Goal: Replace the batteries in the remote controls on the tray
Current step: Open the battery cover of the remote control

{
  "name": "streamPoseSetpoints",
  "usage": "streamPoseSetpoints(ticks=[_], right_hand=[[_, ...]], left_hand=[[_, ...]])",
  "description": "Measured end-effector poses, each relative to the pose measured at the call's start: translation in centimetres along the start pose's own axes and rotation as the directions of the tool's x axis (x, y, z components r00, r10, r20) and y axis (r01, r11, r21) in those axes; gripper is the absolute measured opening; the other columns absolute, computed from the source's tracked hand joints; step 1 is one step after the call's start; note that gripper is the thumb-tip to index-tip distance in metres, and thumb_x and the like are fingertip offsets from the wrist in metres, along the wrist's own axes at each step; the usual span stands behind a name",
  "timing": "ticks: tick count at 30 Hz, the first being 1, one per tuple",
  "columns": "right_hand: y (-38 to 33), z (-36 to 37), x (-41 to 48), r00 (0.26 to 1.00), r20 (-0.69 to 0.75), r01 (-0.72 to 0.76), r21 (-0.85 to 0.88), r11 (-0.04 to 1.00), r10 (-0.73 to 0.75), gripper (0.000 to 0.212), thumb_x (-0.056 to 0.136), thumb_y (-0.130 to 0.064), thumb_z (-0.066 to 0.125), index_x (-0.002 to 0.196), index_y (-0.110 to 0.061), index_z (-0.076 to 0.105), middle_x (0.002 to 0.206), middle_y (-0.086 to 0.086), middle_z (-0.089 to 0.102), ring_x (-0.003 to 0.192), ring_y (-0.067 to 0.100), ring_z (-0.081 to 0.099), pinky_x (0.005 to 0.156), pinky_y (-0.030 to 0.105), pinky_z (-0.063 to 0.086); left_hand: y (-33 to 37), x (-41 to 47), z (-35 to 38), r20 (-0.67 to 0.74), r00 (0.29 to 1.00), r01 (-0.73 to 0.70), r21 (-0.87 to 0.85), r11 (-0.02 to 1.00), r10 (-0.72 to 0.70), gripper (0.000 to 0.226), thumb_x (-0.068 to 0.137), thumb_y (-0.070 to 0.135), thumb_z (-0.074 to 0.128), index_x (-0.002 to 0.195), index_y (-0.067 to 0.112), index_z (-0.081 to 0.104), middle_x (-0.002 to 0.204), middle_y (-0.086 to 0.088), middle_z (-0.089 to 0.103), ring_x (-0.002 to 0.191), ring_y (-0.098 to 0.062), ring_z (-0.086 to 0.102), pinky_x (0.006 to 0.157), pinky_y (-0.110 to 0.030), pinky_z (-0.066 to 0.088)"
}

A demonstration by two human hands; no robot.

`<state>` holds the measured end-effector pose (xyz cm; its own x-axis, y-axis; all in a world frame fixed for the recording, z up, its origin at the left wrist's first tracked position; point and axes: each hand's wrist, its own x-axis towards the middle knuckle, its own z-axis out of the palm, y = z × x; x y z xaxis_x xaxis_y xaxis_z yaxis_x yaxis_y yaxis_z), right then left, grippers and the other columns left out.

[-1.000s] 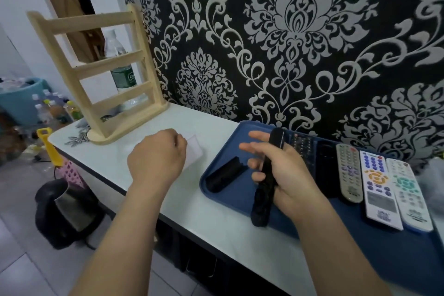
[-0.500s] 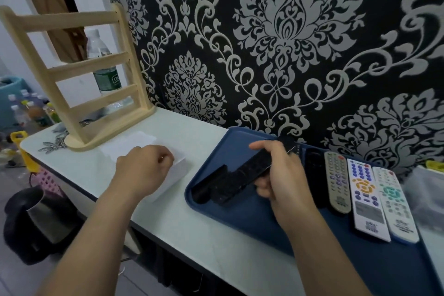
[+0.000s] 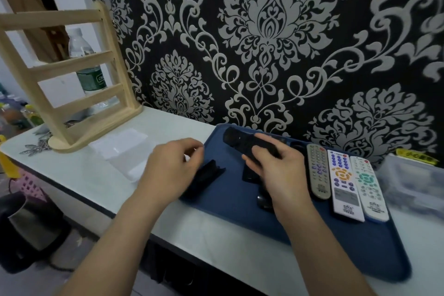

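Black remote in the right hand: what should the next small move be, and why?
Probably bring the left hand across to the black remote, so both hands can work on its battery bay. The right hand grips it tilted above the blue tray; a loose black piece, perhaps its cover, lies on the tray. Whether the left hand pinches a battery cannot be told.

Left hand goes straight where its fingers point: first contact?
Probably the black remote that the right hand grips over the blue tray. The left hand seems above the black piece, but depth is unclear.
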<state>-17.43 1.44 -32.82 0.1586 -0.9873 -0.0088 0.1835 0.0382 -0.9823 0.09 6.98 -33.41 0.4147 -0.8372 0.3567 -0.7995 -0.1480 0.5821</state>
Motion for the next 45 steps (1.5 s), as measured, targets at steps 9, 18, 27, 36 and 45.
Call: streamPoseSetpoints(ticks=[9,18,27,36,45], right_hand=[[2.0,-1.5,-3.3,0.811,0.58,0.585,-0.797,0.152,-0.078,0.033,0.094,-0.025,0.057,0.125,-0.015,0.061,0.124,0.001,0.053,0.118,0.023,0.046,0.097,0.038,0.042],[-3.9,-9.5,-1.3,0.935,0.112,0.265,-0.853,0.45,-0.337,0.028,0.092,-0.02,0.059,0.117,-0.027,0.069,0.119,-0.002,0.066,0.116,0.021,0.054,0.097,0.044,0.045],[-4.0,-23.2,-0.5,0.928,-0.254,-0.244,-0.967,0.072,-0.273,0.067,0.09,-0.03,0.063,0.148,-0.042,0.031,0.164,0.0,0.005,0.151,0.024,-0.007,0.114,0.059,0.017],[-2.0,-32.3,-0.6,0.904,-0.278,-0.203,-0.948,0.246,-0.326,0.059,0.083,-0.015,0.072,0.135,-0.036,0.054,0.149,0.006,0.04,0.14,0.036,0.032,0.115,0.05,0.026],[-2.2,-35.7,-1.0,0.866,-0.268,-0.001,-0.845,0.534,-0.423,0.047,0.077,-0.007,0.079,0.122,-0.018,0.069,0.134,0.001,0.062,0.127,0.018,0.054,0.11,0.031,0.039]], left_hand=[[3.5,-1.0,3.8,0.295,0.95,0.072,0.094,0.993,-0.097,0.028,0.091,0.022,0.054,0.116,0.026,0.066,0.112,0.0,0.069,0.103,-0.022,0.062,0.086,-0.029,0.047],[10.1,-3.1,4.5,0.037,0.973,-0.23,0.041,0.972,0.228,0.022,0.087,0.018,0.057,0.101,0.025,0.072,0.095,0.004,0.061,0.091,-0.018,0.059,0.08,-0.029,0.043],[20.6,-4.1,13.6,0.262,0.741,-0.598,-0.162,0.785,0.619,0.031,0.09,0.018,0.054,0.12,0.022,0.063,0.125,0.005,0.059,0.117,-0.017,0.048,0.096,-0.037,0.043],[26.4,-5.0,21.0,0.421,0.671,-0.674,0.003,0.739,0.61,0.068,0.088,0.029,0.063,0.146,0.03,0.027,0.152,-0.006,0.03,0.141,-0.025,0.023,0.113,-0.04,0.022],[28.3,-2.7,20.7,0.614,0.405,-0.909,0.348,0.229,0.677,0.037,0.096,0.014,0.047,0.13,0.004,0.035,0.114,-0.015,0.057,0.097,-0.037,0.061,0.061,-0.039,0.039]])
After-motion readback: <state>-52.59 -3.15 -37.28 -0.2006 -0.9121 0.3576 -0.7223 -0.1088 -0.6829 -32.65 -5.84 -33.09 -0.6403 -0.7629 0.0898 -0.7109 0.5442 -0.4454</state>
